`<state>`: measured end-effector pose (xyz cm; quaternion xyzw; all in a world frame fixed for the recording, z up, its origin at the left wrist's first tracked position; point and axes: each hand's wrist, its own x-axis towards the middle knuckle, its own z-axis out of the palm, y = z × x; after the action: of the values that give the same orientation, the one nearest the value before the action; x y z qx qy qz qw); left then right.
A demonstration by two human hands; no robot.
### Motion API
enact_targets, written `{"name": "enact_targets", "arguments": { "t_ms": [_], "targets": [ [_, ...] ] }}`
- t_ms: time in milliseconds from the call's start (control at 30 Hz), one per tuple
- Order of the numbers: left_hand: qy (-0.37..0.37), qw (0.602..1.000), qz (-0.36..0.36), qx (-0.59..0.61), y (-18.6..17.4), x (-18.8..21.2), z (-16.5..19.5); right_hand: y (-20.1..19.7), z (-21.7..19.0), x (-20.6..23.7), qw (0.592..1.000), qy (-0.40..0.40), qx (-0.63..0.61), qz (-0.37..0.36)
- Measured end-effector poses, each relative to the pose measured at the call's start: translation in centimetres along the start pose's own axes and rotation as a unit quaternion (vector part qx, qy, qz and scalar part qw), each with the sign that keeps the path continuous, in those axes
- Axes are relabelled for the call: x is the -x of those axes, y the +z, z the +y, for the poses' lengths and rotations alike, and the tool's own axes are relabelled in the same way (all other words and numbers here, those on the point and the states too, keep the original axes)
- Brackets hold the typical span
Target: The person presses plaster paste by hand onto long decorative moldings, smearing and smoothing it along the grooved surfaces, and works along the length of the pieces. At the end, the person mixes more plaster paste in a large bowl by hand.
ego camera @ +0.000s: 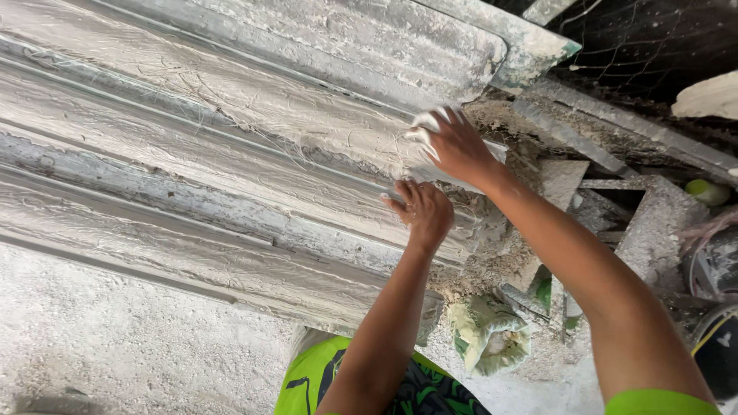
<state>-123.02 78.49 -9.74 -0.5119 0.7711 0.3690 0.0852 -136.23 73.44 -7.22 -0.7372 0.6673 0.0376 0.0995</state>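
Observation:
A long plaster moulding [192, 154], grey-white with fibres pressed into its ridges, runs across the view from the left to the middle. My left hand [423, 211] rests curled on its near end edge, fingers hooked over a ridge. My right hand [455, 144] reaches a little farther up the same end, fingers smeared with wet white plaster and pressed against the surface. Whether it holds a lump of plaster I cannot tell.
A plaster-crusted floor [115, 338] lies below the moulding. A crumpled green-and-white bag [488, 334] sits beside my legs. Encrusted frames and slabs [646, 223] crowd the right side, with a dark net [653, 46] above and a round container [711, 269] at the right edge.

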Motion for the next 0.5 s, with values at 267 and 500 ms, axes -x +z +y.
{"name": "enact_targets", "arguments": {
  "t_ms": [267,500],
  "targets": [
    [-0.02,1.0,0.0,0.002,-3.2,-1.0,-2.9,2.5,-3.1,1.3,0.992,-0.03,0.106,-0.057],
    [-0.003,0.98,0.199,-0.028,-6.7,-2.9,-7.7,1.2,-7.7,-6.7,0.981,-0.094,0.166,0.042]
  ]
}}
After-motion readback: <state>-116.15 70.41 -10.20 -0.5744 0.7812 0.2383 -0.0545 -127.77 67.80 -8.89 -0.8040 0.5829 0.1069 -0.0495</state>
